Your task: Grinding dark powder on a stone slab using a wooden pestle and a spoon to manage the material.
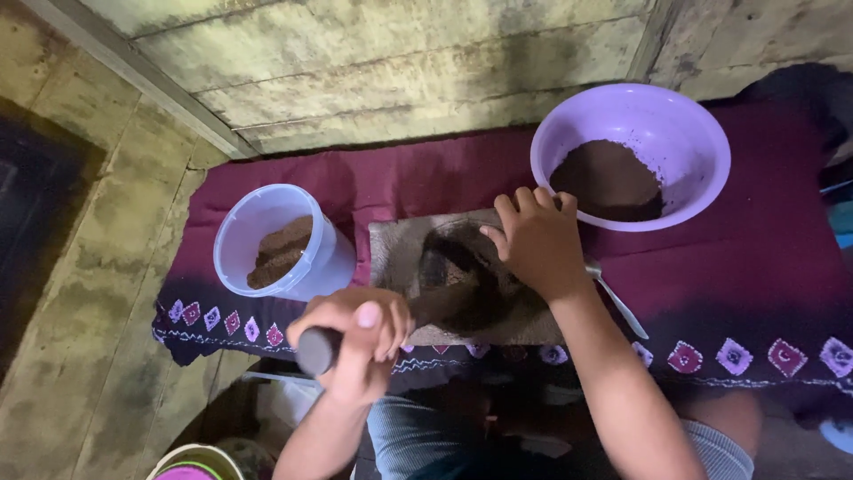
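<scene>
Grinding is judged to be partly done, going by how things lie. At about nine o'clock from the slab, a pale translucent plastic tub (283,242) is seen on the maroon patterned cloth (764,293), holding a coarse light-brown lumpy material that fills only its lower part; this is taken to be stock not yet ground. No label or print can be made out on the tub.

At the centre, a flat grey stone grinding slab (395,258) is laid on the cloth, with a dark brown smear of ground paste (462,271) spread across its middle. The left hand (355,342) is closed tightly round the near end of a dark cylindrical stone roller (426,307), which reaches from seven o'clock up onto the slab. The right hand (538,240) is pressed down on the slab's far right part, fingers loosely spread and holding nothing that can be seen, touching the paste.

At two o'clock, a lilac round plastic bowl (684,124) is found holding a heap of fine dark-brown powder (609,178), judged finished. A metal spoon (617,302) lies just below it. No packages or signs are visible.
</scene>
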